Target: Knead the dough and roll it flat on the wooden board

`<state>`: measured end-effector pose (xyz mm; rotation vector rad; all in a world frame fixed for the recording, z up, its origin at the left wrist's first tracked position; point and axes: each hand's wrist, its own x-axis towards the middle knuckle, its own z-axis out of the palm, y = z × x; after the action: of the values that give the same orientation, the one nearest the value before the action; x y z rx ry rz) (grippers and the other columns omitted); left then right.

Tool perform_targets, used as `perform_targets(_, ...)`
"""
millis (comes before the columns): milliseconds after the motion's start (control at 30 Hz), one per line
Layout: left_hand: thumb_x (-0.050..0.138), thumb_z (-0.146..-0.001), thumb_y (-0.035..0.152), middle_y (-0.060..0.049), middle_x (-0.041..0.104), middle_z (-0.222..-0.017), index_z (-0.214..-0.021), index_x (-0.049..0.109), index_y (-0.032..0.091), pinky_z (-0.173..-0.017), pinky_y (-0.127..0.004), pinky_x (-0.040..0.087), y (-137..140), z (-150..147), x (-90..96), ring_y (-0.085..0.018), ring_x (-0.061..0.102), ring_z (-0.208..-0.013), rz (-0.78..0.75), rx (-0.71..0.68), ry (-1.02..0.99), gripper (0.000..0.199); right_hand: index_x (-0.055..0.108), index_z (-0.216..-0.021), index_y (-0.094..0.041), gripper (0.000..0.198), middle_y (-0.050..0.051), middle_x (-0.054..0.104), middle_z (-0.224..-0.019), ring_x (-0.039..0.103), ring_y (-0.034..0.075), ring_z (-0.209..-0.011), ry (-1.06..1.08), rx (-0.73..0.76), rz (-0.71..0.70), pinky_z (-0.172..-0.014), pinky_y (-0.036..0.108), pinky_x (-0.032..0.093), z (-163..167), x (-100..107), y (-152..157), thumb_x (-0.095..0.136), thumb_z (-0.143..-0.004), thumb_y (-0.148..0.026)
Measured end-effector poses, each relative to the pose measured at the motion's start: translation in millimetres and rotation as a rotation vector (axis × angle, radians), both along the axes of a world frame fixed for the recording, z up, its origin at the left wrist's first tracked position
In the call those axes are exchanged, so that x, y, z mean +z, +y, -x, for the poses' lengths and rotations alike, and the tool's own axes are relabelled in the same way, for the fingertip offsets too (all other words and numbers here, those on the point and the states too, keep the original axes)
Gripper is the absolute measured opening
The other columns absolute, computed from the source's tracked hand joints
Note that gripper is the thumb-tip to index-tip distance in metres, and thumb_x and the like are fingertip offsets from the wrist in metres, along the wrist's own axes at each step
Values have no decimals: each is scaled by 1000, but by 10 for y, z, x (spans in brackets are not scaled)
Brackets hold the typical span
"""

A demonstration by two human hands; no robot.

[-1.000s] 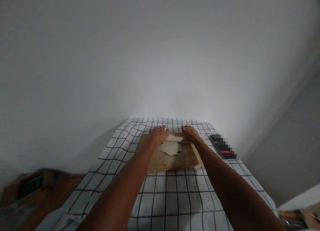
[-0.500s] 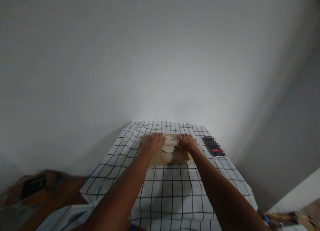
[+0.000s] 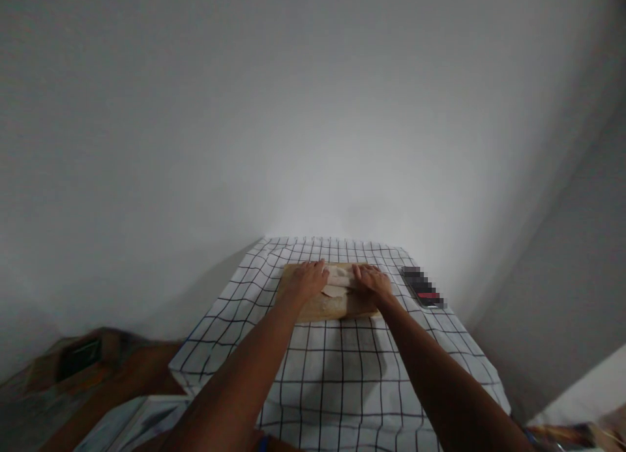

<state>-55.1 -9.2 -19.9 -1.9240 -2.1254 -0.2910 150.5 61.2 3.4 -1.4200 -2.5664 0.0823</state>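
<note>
A wooden board (image 3: 313,312) lies on the checked cloth, with a thin pale sheet of dough (image 3: 334,291) on it. Across the dough rests a light-coloured rolling pin (image 3: 341,281), seen only in the gap between my hands. My left hand (image 3: 308,280) presses down on its left end, and my right hand (image 3: 373,280) on its right end. The fingers of both hands reach forward over the pin, hiding its ends. Part of the dough shows in front of the pin and part behind it.
A white cloth with black grid lines (image 3: 313,367) covers the table, which stands against a pale wall (image 3: 313,145). A dark phone-like object (image 3: 415,284), partly pixelated, lies at the right edge. A cardboard box (image 3: 110,347) sits low at the left.
The whole view has shifted slightly, with the table now a little further right. Both hands stay on the rolling pin, their fingers lying somewhat flatter over it.
</note>
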Motion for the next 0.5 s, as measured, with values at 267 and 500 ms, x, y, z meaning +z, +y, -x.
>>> perform_targets(267, 25, -99, 55, -9, 57, -144, -147, 45, 28, -109, -48, 36, 521, 135, 122, -29, 51, -133, 153, 204, -268, 59, 46, -144, -27, 51, 13, 60, -137, 52, 27, -128, -85, 84, -36, -101, 40, 43, 185, -82, 648, 19, -106, -47)
perform_targets(500, 23, -96, 59, -11, 57, -144, -143, 49, 27, -103, -54, 41, 804, 244, 177, -34, 53, -129, 188, 194, -282, 63, 54, -136, -21, 43, 16, 61, -134, 57, 26, -124, -185, 125, 62, -101, 39, 43, 323, -162, 1110, 31, -106, -42)
